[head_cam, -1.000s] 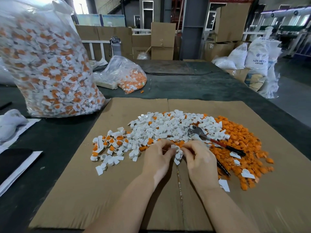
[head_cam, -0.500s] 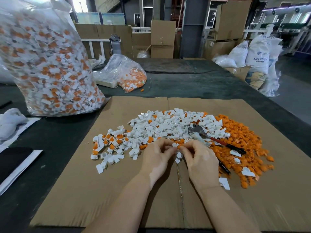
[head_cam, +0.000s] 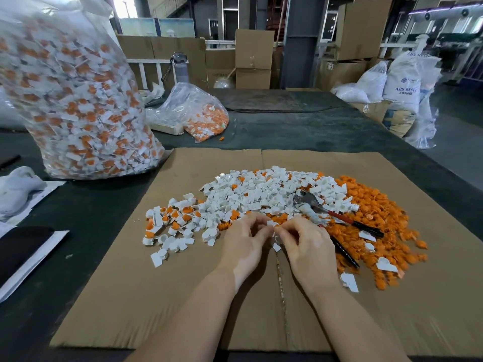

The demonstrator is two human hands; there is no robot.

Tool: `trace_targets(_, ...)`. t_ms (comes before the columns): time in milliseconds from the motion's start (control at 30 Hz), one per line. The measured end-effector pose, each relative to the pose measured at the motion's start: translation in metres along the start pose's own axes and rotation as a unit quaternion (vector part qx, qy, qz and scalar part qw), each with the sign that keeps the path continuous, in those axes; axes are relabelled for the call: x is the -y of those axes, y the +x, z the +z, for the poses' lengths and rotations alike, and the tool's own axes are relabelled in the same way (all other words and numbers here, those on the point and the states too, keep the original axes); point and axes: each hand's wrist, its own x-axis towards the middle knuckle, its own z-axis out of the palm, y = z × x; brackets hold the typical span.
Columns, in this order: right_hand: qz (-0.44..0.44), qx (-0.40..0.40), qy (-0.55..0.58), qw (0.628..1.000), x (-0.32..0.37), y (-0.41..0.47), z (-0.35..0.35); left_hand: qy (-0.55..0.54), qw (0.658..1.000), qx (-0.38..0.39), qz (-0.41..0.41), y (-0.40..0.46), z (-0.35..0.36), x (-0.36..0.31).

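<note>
My left hand and right hand met fingertip to fingertip. The fingers were curled in tight, and both pinched one small white piece between them. Just beyond my knuckles lay the heap of white pieces. The orange caps spread out to the right of my right hand, with the pliers lying just past it. Cardboard lay under my wrists.
</note>
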Motion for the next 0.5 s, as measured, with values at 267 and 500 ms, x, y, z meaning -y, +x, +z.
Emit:
trace_targets(267, -0.051, 0.016, 0.045, 0.998, 0.0011, 0.0015, -0.0054, -0.044, 0.999, -0.007, -0.023, 0.0002, -0.0031, 0.0008)
trace_targets(500, -0.068, -0.011, 0.031, 0.997, 0.0015, 0.0014, -0.0063, -0.054, 0.998, -0.002, -0.031, -0.0009, -0.0034, 0.0011)
